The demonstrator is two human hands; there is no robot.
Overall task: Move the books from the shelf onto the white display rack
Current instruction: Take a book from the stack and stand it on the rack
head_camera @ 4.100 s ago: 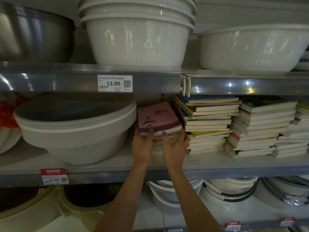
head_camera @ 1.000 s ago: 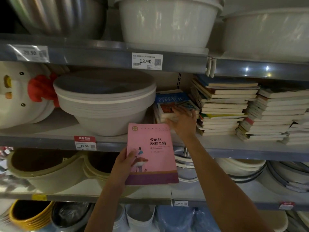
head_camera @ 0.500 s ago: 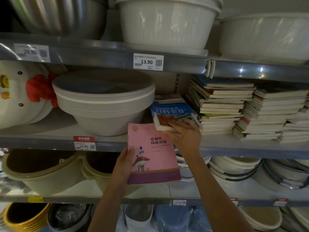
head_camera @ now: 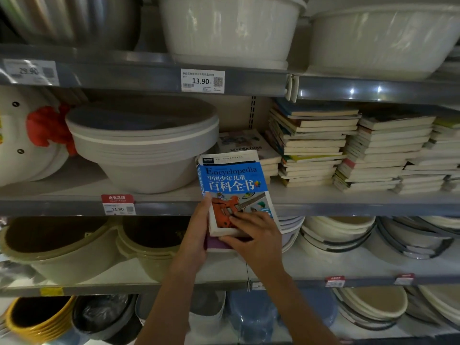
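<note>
Two books, blue encyclopedia [head_camera: 232, 185] atop purple book [head_camera: 216, 243]; left hand [head_camera: 198, 230] fingers gripping, right hand [head_camera: 254, 235] fingers spread flat.

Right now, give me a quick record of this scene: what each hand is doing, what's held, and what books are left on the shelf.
left hand: grips left edge of the held books
right hand: fingers pressing on blue encyclopedia
held: blue encyclopedia atop a purple-edged book
shelf: Literature book on a short pile, taller book stacks to its right
white display rack: not visible
</note>
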